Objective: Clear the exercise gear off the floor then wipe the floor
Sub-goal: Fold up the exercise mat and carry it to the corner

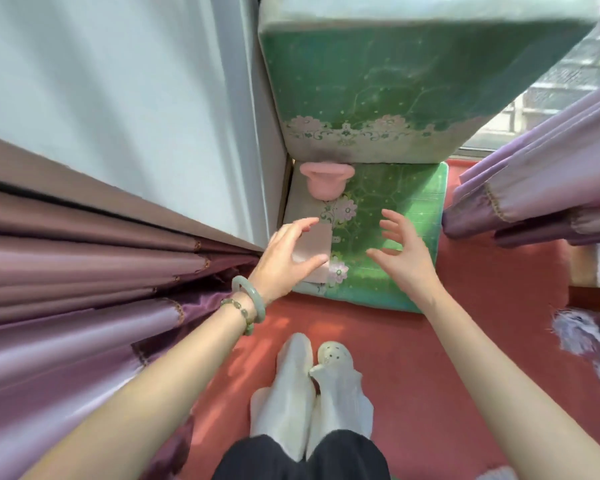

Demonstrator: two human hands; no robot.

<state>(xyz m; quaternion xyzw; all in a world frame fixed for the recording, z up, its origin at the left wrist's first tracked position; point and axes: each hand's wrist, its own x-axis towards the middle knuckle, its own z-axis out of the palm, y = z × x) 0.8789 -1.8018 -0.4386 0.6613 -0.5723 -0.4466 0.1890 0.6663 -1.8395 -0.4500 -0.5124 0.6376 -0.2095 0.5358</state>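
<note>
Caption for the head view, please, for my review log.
Left hand grips a pink block over a green cushion on the red floor; right hand hovers open alongside.

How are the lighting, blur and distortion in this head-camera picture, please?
Head view: daylight from the window brightens the top right; sun patches dapple the red floor; the patterned thing at the right edge is blurred; the wide lens bows the wall; the left hand, gripping a pink block, is fairly sharp.
</note>
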